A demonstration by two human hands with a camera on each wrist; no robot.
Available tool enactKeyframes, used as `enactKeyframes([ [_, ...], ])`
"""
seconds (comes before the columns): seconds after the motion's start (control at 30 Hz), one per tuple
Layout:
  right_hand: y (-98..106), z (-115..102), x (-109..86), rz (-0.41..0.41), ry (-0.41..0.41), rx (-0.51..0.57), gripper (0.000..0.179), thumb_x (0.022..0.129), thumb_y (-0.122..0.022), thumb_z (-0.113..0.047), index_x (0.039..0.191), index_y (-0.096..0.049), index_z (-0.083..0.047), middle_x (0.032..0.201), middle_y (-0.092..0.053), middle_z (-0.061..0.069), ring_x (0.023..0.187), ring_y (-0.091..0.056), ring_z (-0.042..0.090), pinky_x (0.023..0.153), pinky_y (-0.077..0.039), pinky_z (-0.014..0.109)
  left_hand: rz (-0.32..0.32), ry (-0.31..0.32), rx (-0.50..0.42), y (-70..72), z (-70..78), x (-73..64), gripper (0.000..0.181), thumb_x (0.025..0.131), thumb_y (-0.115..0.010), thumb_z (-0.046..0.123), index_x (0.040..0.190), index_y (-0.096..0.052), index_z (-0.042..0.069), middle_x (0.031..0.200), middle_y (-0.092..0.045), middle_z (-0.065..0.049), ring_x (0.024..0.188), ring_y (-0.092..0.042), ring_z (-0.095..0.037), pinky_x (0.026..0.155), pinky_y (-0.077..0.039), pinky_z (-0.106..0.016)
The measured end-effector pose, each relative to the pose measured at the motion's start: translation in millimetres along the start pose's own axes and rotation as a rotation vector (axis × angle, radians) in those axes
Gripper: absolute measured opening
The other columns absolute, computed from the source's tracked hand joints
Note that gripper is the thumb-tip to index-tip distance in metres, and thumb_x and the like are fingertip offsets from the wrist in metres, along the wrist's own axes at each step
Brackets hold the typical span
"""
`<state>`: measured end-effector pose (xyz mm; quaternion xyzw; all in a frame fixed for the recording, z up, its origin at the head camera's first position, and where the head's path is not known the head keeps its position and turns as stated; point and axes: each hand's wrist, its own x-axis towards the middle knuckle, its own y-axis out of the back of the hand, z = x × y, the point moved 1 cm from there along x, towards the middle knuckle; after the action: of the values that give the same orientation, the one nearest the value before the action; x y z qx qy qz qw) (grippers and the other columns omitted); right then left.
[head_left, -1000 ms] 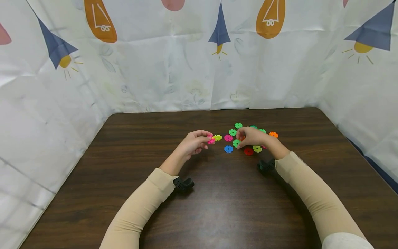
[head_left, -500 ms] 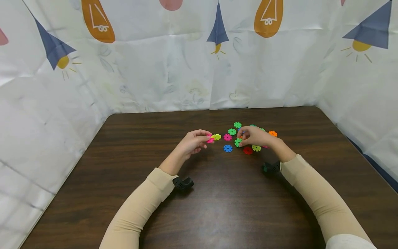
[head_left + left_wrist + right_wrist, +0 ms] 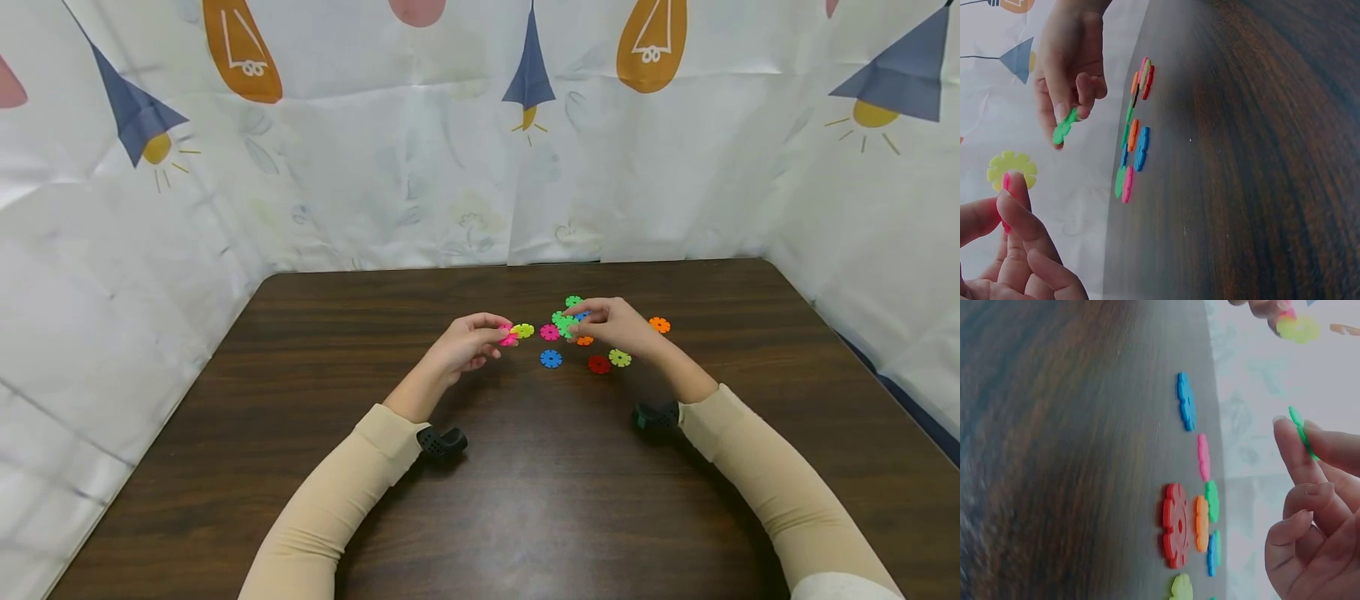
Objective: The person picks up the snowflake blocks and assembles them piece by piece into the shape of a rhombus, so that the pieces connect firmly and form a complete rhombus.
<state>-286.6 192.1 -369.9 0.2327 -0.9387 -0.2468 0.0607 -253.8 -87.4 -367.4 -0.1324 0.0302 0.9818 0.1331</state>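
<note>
My left hand (image 3: 467,343) pinches a pink notched plastic disc (image 3: 1006,182) between thumb and fingertips. A yellow notched disc (image 3: 999,169) is joined to its edge at an angle, standing out toward the right hand. On the other side, my right hand (image 3: 621,325) pinches a green notched disc (image 3: 1302,434) by its edge, raised above the table. In the head view this green disc overlaps another green disc lying behind it. A gap separates the green disc from the joined pink and yellow pair.
Loose notched discs lie on the brown table (image 3: 510,500) near the right hand: blue (image 3: 551,359), pink (image 3: 551,332), red (image 3: 599,364), yellow-green (image 3: 620,357) and orange (image 3: 660,325) among them. A printed white curtain (image 3: 420,167) hangs behind the table.
My right hand has lifted the green disc off the table and carried it up and slightly left. The left hand has stayed in place with the pink and yellow discs.
</note>
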Motion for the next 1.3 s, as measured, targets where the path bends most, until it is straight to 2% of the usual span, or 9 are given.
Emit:
enactKeyframes([
  [0.3,-9.2,-8.6,-4.4,0.059,-0.017,0.078,0.039,0.1,-0.069,-0.02,0.134,-0.064,-0.002,0.101,-0.074,0.024,0.104,-0.067,0.033,0.086,-0.051,0.043,-0.003,0.004,0.008,-0.4,-0.8,0.5,0.023,0.1,-0.068,0.017,0.12,-0.068,0.008,0.086,-0.074,0.004,0.067,-0.061,-0.012,0.056,-0.041,-0.019],
  [0.4,-14.1,-11.3,-5.7,0.091,-0.032,0.135,0.039,0.099,-0.071,-0.021,0.133,-0.065,-0.004,0.102,-0.074,0.025,0.086,-0.064,0.027,0.073,-0.05,0.034,-0.005,0.004,0.006,-1.0,-1.9,1.0,0.023,0.1,-0.068,0.017,0.121,-0.068,0.007,0.088,-0.075,0.003,0.067,-0.061,-0.012,0.056,-0.041,-0.019],
  [0.53,-19.4,-13.8,-5.8,0.113,-0.051,0.199,0.038,0.098,-0.072,-0.02,0.131,-0.066,-0.002,0.096,-0.075,0.021,0.067,-0.048,0.022,0.062,-0.038,0.029,-0.008,0.004,0.002,-2.0,-3.0,1.3,0.023,0.1,-0.068,0.017,0.121,-0.067,0.007,0.09,-0.076,0.001,0.066,-0.06,-0.011,0.056,-0.04,-0.02],
  [0.63,-22.0,-15.4,-5.4,0.116,-0.06,0.22,0.038,0.098,-0.072,-0.018,0.13,-0.066,0.0,0.086,-0.075,0.015,0.062,-0.045,0.021,0.065,-0.041,0.031,-0.005,0.009,-0.001,-3.0,-2.9,1.2,0.022,0.1,-0.068,0.016,0.12,-0.067,0.007,0.093,-0.077,-0.001,0.065,-0.06,-0.01,0.057,-0.041,-0.02],
  [0.8,-23.8,-18.4,-5.2,0.149,-0.054,0.234,0.037,0.098,-0.071,-0.017,0.13,-0.066,0.0,0.079,-0.074,0.007,0.06,-0.041,0.018,0.064,-0.039,0.031,-0.005,0.013,-0.005,-5.2,-2.4,1.6,0.021,0.099,-0.069,0.017,0.118,-0.068,0.008,0.098,-0.078,-0.007,0.065,-0.06,-0.01,0.057,-0.041,-0.021],
  [1.03,-29.4,-19.2,-4.2,0.134,-0.043,0.26,0.038,0.098,-0.072,-0.019,0.13,-0.066,0.001,0.061,-0.053,0.001,0.055,-0.033,0.016,0.063,-0.037,0.031,-0.018,0.015,-0.006,-8.2,-2.4,0.7,0.021,0.099,-0.069,0.017,0.117,-0.067,0.007,0.092,-0.077,-0.003,0.063,-0.06,-0.009,0.056,-0.04,-0.02],
  [1.17,-30.1,-20.8,-3.3,0.146,-0.04,0.254,0.037,0.099,-0.071,-0.02,0.129,-0.066,0.0,0.065,-0.06,0.002,0.056,-0.034,0.018,0.065,-0.038,0.033,-0.025,0.019,-0.011,-8.7,-2.6,0.9,0.021,0.1,-0.069,0.017,0.118,-0.067,0.007,0.094,-0.078,-0.005,0.062,-0.059,-0.007,0.055,-0.04,-0.019],
  [1.3,-30.1,-23.3,-2.2,0.15,-0.036,0.234,0.036,0.099,-0.071,-0.021,0.129,-0.067,-0.001,0.081,-0.072,0.009,0.063,-0.042,0.021,0.07,-0.041,0.037,-0.027,0.022,-0.02,-8.9,-3.0,1.7,0.021,0.1,-0.069,0.016,0.118,-0.066,0.006,0.097,-0.078,-0.007,0.061,-0.059,-0.007,0.055,-0.04,-0.019],
])
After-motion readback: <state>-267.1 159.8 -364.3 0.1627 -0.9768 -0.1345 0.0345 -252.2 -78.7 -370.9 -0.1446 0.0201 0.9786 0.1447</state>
